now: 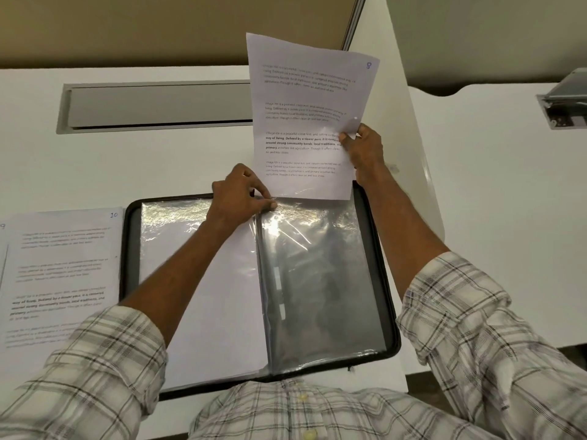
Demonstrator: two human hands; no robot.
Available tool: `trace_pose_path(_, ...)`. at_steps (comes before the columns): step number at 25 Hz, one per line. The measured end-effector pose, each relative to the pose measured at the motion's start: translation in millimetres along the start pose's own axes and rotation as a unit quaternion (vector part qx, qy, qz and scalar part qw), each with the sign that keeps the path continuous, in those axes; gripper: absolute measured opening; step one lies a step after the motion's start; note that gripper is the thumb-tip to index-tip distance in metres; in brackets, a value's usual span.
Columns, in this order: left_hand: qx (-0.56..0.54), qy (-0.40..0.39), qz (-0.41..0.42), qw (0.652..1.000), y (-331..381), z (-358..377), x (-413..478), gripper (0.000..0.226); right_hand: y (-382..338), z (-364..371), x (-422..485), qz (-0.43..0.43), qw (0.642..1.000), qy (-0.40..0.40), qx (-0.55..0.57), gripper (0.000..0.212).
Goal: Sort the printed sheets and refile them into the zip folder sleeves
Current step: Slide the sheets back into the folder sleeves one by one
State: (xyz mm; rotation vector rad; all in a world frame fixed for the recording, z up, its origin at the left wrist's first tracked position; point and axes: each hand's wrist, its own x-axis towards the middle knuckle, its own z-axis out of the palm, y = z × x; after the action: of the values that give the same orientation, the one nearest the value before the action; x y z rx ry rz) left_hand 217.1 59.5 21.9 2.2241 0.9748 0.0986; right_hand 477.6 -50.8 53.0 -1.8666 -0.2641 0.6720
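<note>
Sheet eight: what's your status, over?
Right hand pinches sheet 8, bottom edge at sleeve top. Left hand pinches sleeve top. Nothing in the way.

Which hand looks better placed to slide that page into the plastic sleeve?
Right. The right hand grips the sheet marked 8 above the right-side sleeve; the left hand is pinching its top edge.

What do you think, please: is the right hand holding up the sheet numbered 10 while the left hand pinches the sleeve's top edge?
Not quite: the head view shows the sheet in the right hand is numbered 8, not 10; the left hand does pinch the sleeve.
</note>
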Motion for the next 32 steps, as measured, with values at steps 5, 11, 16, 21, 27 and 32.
trace_pose_path(5, -0.15, -0.007, -0.012, 0.989, -13.6, 7.3, 1.5, 0.037, -5.1, -4.8, -0.3, -0.018, 1.0, -0.004, -0.02, 0.029)
trace_pose_path(11, -0.144, -0.024, 0.05, 0.988, -19.6, 1.4, 5.1, 0.038, -6.6, -5.4, -0.4, -0.03, 0.997, -0.016, -0.074, 0.036)
trace_pose_path(16, -0.117, -0.031, 0.042, 0.992, -25.9, 3.6, 10.0, 0.032, -4.7, -7.2, 0.1, -0.008, 0.999, -0.022, -0.043, 0.035)
trace_pose_path(21, -0.12, -0.024, 0.038, 0.992, -17.3, 0.2, 5.7, 0.04, -4.4, -8.1, 3.4, 0.007, 0.997, -0.049, -0.064, 0.037)
trace_pose_path(27, -0.175, -0.026, 0.007, 0.984, -19.7, -0.7, 11.9, 0.08, -2.4, -7.6, 8.5, 0.005, 0.995, -0.04, -0.093, 0.038)
trace_pose_path(32, -0.121, -0.073, 0.019, 0.99, -20.5, -2.1, 17.8, 0.099, 0.8, 0.1, 7.8, -0.007, 0.989, -0.01, -0.149, 0.027)
